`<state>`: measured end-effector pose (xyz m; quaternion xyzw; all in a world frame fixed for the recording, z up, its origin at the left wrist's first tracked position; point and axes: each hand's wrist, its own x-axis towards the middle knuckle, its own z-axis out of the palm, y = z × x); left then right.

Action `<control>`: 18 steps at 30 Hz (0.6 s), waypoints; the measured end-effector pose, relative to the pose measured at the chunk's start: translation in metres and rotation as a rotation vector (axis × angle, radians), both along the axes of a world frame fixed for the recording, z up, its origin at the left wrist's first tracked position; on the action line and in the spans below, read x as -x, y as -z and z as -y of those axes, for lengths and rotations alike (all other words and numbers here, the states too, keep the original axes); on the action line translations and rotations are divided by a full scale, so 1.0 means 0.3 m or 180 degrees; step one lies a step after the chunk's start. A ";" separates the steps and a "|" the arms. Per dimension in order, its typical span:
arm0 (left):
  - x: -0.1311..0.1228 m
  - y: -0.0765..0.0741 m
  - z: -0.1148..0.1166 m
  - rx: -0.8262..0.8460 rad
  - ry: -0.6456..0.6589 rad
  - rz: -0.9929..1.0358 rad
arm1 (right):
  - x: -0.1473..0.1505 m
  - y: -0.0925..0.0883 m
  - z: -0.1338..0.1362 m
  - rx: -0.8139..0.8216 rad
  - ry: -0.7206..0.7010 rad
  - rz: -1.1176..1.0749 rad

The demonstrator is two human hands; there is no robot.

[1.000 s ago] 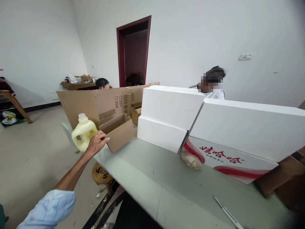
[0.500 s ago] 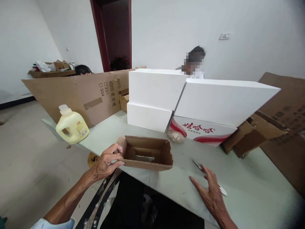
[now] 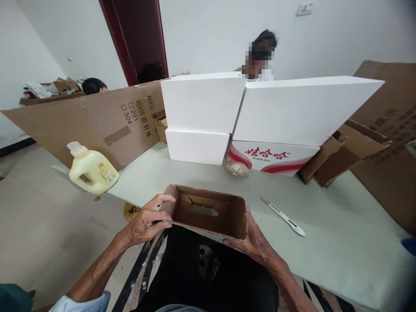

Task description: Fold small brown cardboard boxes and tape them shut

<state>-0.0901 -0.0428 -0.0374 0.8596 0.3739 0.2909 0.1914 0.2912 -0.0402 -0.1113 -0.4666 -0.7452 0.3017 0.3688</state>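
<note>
A brown cardboard box (image 3: pixel 208 229) with an open top and rough-cut rim is held between my hands at the table's near edge. A slot-like gap shows in its bottom. My left hand (image 3: pixel 149 219) grips its left end, fingers over the rim and thumb at the near corner. Around the right end wraps my right hand (image 3: pixel 255 238), with its thumb along the near wall and the other fingers partly hidden behind the box. Lying on the table to the right is a white-handled craft knife (image 3: pixel 286 220) with a thin metal tip, touched by neither hand.
White boxes (image 3: pixel 198 106) stand stacked at the back, beside a red-and-white printed carton (image 3: pixel 273 158). A pale yellow jug (image 3: pixel 92 169) stands left, before a cardboard panel (image 3: pixel 97 125). Brown cartons (image 3: pixel 351 151) lean at right. Two people are beyond the table (image 3: pixel 341 242).
My right hand has left the knife on the table and moved left to take hold of the box's right end. The box has come slightly nearer to me. The camera view has tilted down.
</note>
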 end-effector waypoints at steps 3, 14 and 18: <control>0.004 0.012 0.000 -0.0216 -0.0044 -0.0080 | 0.005 0.009 0.008 -0.0185 -0.0001 0.0138; 0.029 0.054 -0.046 -0.0737 -0.0374 -0.0077 | 0.017 0.048 0.010 -0.0677 0.0028 0.0519; 0.025 0.061 -0.053 -0.0738 -0.0393 -0.0042 | 0.024 0.048 0.009 -0.0756 0.0072 0.0487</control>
